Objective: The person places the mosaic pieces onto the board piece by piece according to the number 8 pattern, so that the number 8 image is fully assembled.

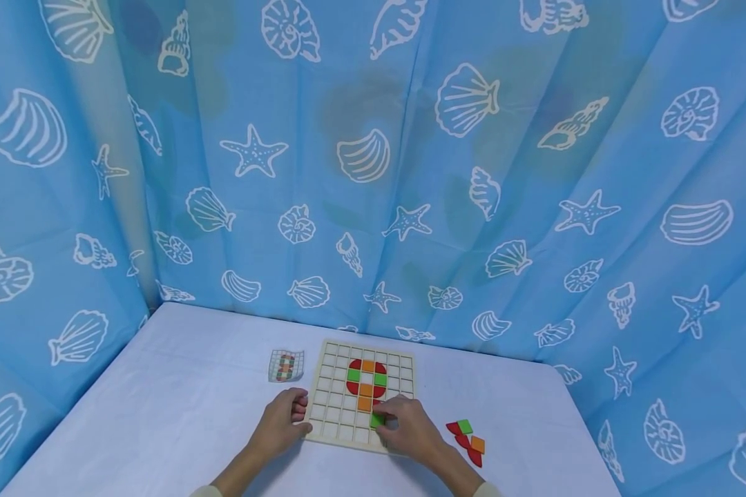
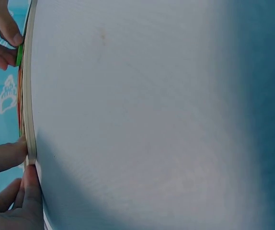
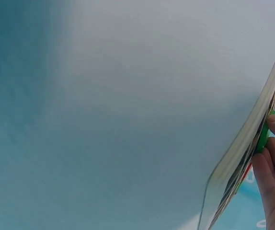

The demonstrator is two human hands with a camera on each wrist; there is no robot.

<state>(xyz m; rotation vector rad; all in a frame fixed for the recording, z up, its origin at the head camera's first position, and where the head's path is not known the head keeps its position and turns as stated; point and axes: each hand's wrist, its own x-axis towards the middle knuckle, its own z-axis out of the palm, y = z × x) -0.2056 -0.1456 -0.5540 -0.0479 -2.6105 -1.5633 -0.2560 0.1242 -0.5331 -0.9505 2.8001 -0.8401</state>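
Note:
A wooden grid board (image 1: 331,415) lies on the table, with red, orange and green tiles set in its middle columns. At its near-left corner, my left hand (image 1: 278,424) holds the edge; the left wrist view shows thumb and finger on either side of it. My right hand (image 1: 413,431) is over the lower right of the board. Its thumb and fingers pinch a green tile (image 1: 377,420), seen edge-on in the right wrist view as a green tile (image 3: 263,136) against the board. A red tile beside it is partly hidden by the fingers.
Left of the board lies a small pattern card (image 1: 286,366) with a coloured figure on a grid. Several loose red, green and orange tiles (image 1: 465,426) lie on the white table (image 1: 180,386) to the right. A blue shell-print curtain (image 1: 373,207) hangs behind.

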